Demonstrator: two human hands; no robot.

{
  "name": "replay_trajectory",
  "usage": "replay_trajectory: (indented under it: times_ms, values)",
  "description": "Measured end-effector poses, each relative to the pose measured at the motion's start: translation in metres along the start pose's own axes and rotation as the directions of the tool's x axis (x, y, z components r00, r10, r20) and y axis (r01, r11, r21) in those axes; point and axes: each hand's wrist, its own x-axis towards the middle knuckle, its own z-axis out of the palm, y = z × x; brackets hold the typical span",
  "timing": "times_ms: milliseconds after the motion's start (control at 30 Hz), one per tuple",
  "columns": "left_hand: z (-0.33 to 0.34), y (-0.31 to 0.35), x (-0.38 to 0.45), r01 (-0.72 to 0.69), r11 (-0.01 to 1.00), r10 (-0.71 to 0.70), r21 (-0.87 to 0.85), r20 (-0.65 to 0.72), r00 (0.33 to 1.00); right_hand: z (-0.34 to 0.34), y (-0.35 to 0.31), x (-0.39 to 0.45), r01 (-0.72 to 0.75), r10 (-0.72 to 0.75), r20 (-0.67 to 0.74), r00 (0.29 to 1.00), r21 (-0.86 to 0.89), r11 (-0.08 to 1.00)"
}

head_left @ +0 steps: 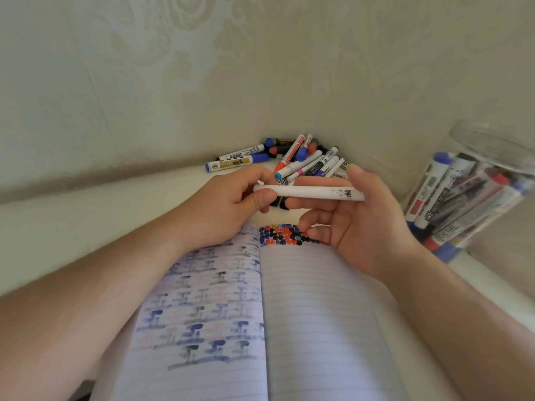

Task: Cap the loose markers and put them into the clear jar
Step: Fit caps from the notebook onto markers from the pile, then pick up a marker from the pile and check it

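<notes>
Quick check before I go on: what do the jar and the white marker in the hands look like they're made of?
The jar looks like clear plastic, possibly glass: see-through wall, markers visible inside, soft glare at the rim. The white marker, held by the left hand and right hand, looks like smooth, slightly glossy plastic with black print.

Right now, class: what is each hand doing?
Left hand: pinches one end of the white marker.
Right hand: thumb and fingers hold the same marker.

The white marker barrel (312, 193) looks like smooth, slightly glossy plastic. At far right the clear jar (489, 146) is glossy and transparent. Nearer, the open lined notebook (318, 328) has matt paper pages. The cream patterned wall (173, 68) looks embossed and matt.
</notes>
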Motion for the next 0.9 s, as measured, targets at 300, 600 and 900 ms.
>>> replay_trajectory:
  times_ms: [300, 600, 900]
  values:
    - [0.002, 0.01, -0.007, -0.061, 0.986, 0.082, 0.152, -0.142, 0.986, 0.009, 0.007, 0.009, 0.038, -0.024, -0.241, 0.97, 0.055, 0.998]
    - [-0.002, -0.001, -0.002, -0.1, 0.941, 0.134, 0.322, -0.087, 0.987, 0.015, 0.009, 0.001, 0.234, -0.359, -0.118, 0.926, -0.566, 0.79]
    - [-0.075, -0.038, -0.085, 0.285, 0.804, -0.106, 0.521, -0.346, 0.932, 0.002, 0.018, -0.009, 0.158, -0.377, -0.006, 0.926, -0.901, 0.405]
